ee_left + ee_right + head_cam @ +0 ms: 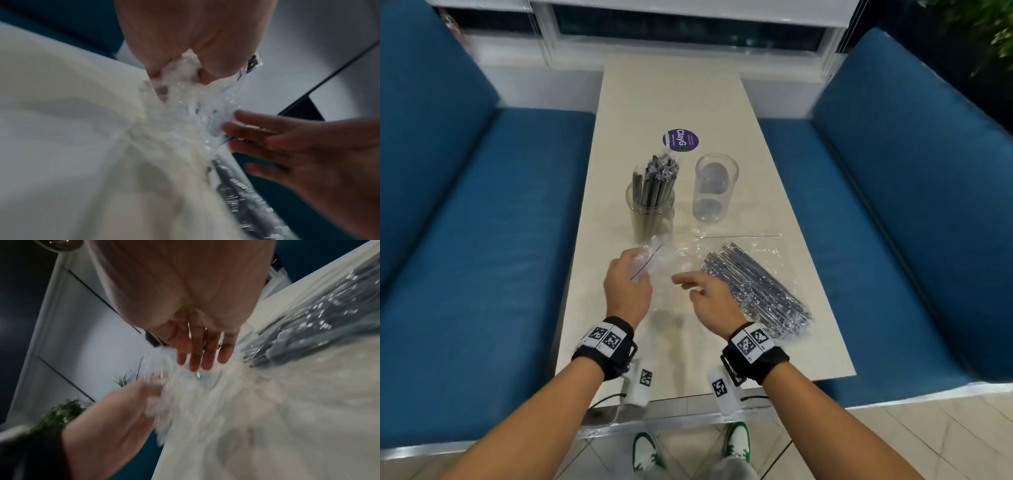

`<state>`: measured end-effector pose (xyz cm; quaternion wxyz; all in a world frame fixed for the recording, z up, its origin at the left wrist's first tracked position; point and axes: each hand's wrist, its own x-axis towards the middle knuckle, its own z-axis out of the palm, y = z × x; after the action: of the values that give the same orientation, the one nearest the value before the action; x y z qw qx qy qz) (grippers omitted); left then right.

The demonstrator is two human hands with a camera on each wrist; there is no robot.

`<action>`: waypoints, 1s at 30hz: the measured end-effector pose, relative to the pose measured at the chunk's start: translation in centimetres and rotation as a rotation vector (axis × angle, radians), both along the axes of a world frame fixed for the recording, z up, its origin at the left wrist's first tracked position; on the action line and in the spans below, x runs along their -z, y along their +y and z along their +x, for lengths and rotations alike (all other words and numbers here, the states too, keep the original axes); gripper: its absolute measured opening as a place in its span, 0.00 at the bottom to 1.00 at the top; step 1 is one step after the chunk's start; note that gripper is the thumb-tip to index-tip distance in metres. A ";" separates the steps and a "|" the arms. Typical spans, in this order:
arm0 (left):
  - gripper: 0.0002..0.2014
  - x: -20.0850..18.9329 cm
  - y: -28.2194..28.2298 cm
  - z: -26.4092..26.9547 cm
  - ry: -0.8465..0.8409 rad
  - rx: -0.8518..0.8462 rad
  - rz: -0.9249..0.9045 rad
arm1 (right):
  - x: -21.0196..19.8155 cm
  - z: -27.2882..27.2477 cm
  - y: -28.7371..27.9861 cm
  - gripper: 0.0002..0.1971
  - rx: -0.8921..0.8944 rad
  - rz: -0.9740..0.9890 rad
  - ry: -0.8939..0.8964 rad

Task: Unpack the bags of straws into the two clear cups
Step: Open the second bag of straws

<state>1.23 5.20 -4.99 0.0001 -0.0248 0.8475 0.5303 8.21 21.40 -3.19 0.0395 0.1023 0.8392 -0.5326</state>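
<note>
Two clear cups stand mid-table: the left cup (650, 214) is full of wrapped dark straws (657, 181), the right cup (714, 192) holds none. A clear bag of straws (755, 291) lies flat to the right of my hands. My left hand (628, 284) grips a crumpled empty clear bag (654, 260) (185, 91), bunched in its curled fingers. My right hand (705, 298) hovers just right of it with fingers straight (202, 355), holding nothing, close to the crumpled plastic (164, 374).
The narrow cream table (671, 99) runs away from me between two blue bench seats (482, 240) (893, 222). A round purple sticker (680, 139) lies beyond the cups. A window wall closes the far end.
</note>
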 end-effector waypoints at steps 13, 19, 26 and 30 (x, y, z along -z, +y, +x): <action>0.40 2.6 1.3 0.5 -0.008 0.289 -0.527 | 3.0 -9.9 14.3 0.30 -0.024 0.673 -0.150; 0.32 -0.2 3.0 0.3 0.338 0.175 -0.435 | 5.4 -10.6 14.2 0.26 -0.116 1.047 -0.204; 0.05 -2.5 5.9 0.4 0.705 0.186 -0.390 | -1.0 -9.7 15.4 0.03 0.046 0.874 -0.198; 0.05 -5.1 8.8 0.2 0.606 0.320 -0.202 | -7.2 -8.3 16.1 0.09 0.097 0.646 -0.173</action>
<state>1.40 14.01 0.08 -0.1705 0.2669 0.8502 0.4206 -0.08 37.53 3.97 0.0510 0.1943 0.9523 -0.2299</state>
